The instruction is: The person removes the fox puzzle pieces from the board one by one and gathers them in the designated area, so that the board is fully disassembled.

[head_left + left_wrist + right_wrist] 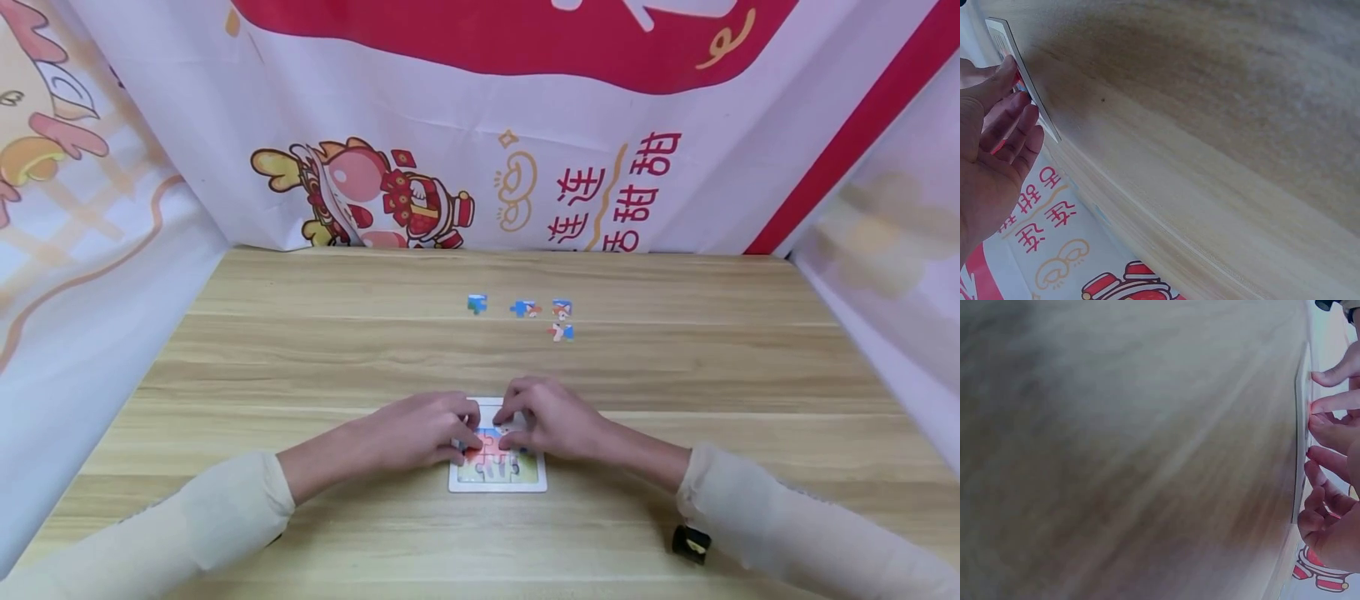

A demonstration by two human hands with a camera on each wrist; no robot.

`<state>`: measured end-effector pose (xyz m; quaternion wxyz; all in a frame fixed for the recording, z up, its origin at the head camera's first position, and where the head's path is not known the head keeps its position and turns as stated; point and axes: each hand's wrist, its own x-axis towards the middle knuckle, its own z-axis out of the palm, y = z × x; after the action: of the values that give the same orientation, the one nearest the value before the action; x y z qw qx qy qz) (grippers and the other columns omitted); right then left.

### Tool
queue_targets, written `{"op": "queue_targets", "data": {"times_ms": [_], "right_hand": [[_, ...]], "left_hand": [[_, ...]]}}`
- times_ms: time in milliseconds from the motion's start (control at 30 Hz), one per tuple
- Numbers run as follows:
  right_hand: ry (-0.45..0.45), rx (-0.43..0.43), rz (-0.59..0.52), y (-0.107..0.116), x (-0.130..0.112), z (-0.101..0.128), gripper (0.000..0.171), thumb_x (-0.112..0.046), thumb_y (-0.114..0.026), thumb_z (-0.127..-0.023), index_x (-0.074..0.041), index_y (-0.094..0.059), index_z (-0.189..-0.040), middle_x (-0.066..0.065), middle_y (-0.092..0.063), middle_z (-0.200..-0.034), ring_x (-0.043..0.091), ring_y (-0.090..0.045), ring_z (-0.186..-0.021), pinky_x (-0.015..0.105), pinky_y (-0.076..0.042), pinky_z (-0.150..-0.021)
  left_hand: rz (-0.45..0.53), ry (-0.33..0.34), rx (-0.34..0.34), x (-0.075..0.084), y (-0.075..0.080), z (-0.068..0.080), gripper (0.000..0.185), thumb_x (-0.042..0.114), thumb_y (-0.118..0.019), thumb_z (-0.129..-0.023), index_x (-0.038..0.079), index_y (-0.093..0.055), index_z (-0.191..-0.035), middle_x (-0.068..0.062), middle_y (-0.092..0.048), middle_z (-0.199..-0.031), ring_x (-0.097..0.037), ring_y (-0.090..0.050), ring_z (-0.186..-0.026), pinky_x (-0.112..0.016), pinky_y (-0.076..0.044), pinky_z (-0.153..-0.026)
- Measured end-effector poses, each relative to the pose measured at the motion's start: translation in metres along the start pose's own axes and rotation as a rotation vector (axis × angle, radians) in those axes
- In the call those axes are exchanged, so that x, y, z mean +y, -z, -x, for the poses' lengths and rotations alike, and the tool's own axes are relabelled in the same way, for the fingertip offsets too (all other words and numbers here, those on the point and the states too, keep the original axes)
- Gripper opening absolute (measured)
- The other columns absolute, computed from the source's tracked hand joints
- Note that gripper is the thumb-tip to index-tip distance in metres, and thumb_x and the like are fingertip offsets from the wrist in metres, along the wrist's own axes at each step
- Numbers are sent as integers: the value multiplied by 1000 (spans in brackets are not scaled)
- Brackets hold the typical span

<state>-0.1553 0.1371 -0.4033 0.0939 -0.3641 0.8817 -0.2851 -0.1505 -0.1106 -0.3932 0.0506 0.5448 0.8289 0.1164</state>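
left hand [420, 433]: fingertips pressing pieces on the puzzle tray [497, 483], steadying its left side
right hand [551, 421]: fingers curled, pressing a piece flat (no pinch visible)
tray: near centre of table [300, 350]
loose pieces [525, 309]: far side, well apart, within reach

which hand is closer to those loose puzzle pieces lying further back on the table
Right. The right hand rests on the puzzle tray, below and slightly left of the loose pieces. The left hand rests on the tray's left side, farther left of them.
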Motion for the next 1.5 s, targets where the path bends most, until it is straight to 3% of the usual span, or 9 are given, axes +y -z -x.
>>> {"op": "queue_targets", "data": {"times_ms": [200,367,567,700,800,900,1100,1500], "right_hand": [[-71,-19,-18,-2,-4,-2,18,-17,-86,-86,-13,-79,-102,-5,-65,-97,13,-53,-80,26,-45,-70],[-111,-53,-52,0,-7,-4,19,-11,-84,-87,-14,-72,-102,-5,-65,-98,14,-56,-87,29,-49,-79],[-87,-95,-261,6,-4,-5,15,1,-74,-92,-9,-67,-99,-3,-63,-86,13,-55,-77,25,-49,-69],[-46,-54,-386,12,5,-8,14,6,-71,-92,-5,-65,-98,3,-65,-89,14,-58,-80,24,-49,-70],[-56,36,-421,19,15,-12,13,7,-71,-92,-3,-66,-98,8,-69,-90,17,-62,-81,24,-50,-69],[-85,143,-409,28,26,-19,11,7,-72,-92,0,-68,-99,11,-71,-89,19,-64,-79,24,-51,-66],[-185,304,-273,41,50,-36,7,3,-75,-92,0,-73,-98,11,-73,-89,21,-65,-80,24,-48,-65],[-310,308,-88,50,71,-58,7,-5,-78,-92,-3,-79,-99,7,-75,-88,20,-67,-82,30,-51,-70]], "left_hand": [[6,7,-11,1,0,-1,24,22,-82,-89,13,-82,-112,1,-66,-104,-10,-55,-91,-20,-51,-83],[4,11,-23,2,1,-1,25,21,-83,-89,12,-82,-111,1,-66,-104,-10,-55,-91,-20,-51,-83],[23,26,-32,2,2,-1,26,21,-82,-88,11,-82,-113,0,-66,-106,-11,-57,-93,-21,-52,-84],[22,28,-33,3,2,-1,27,21,-82,-88,11,-81,-113,0,-67,-107,-10,-57,-94,-20,-52,-86],[26,28,-32,3,1,-1,25,20,-83,-89,11,-82,-112,1,-66,-106,-10,-56,-94,-21,-51,-86],[30,27,-31,3,2,-1,23,20,-83,-89,13,-83,-111,2,-65,-105,-10,-56,-94,-22,-51,-87],[30,25,-32,3,1,-1,21,20,-82,-90,13,-83,-110,2,-65,-104,-10,-56,-95,-23,-51,-88],[32,27,-44,3,2,-1,22,21,-81,-91,14,-83,-111,3,-64,-103,-9,-54,-93,-22,-50,-86]]}}
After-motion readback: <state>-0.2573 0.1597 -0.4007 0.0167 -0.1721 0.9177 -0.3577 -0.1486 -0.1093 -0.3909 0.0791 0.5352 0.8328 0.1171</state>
